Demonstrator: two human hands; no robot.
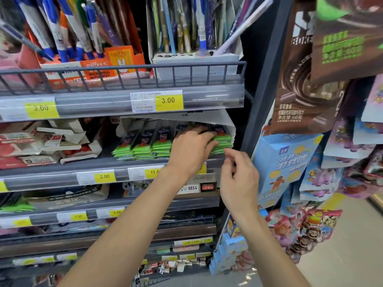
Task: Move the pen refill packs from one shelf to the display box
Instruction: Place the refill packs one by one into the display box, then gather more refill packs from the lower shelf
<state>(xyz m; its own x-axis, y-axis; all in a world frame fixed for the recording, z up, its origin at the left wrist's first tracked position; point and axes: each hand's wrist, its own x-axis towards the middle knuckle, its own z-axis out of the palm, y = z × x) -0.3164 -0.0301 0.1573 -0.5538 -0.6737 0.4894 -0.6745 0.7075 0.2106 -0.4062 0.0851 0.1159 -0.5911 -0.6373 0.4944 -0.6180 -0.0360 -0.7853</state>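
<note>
Green and black glossy plastic pen refill packs (143,141) sit in neat rows inside a white cardboard display box (229,123) on the second grey metal shelf (62,172), the one with yellow price tags along its clear front strip. Left of the box there's a messy pile of red and white cartons (41,143). Right of it, shiny snack bags (306,96) hang off the shelf end. The left hand (191,150) reaches into the box with its fingers curled round the rightmost green stack. The right hand (238,175) hovers just below the box corner, fingers loosely bent, holding nothing.
</note>
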